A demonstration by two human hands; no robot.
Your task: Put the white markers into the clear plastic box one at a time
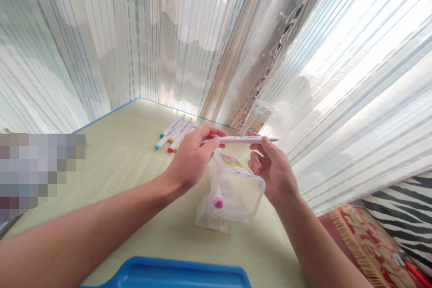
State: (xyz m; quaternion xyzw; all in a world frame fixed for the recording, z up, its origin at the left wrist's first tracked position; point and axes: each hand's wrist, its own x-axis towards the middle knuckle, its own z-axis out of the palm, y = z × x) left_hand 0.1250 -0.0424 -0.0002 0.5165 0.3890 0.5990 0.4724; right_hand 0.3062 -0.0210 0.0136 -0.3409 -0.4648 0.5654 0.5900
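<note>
A white marker (236,140) lies level in the air between both hands, its dark tip pointing right. My left hand (195,150) pinches its left end, while my right hand (275,164) grips it close to the tip. Just below is a clear plastic case (222,220) with its lid (259,193) raised and a yellow label (231,160). Inside the case rests a marker with a pink end (218,202). Left of my left hand, several white markers (180,132) with green, blue, red and yellow ends lie on the table, partly hidden by that hand.
The pale green table (111,175) has a blue edge. A second clear case (258,119) stands at the back by the string curtain (189,31). A blue tray (182,274) sits at the near edge. Patterned fabric (361,243) is at lower right.
</note>
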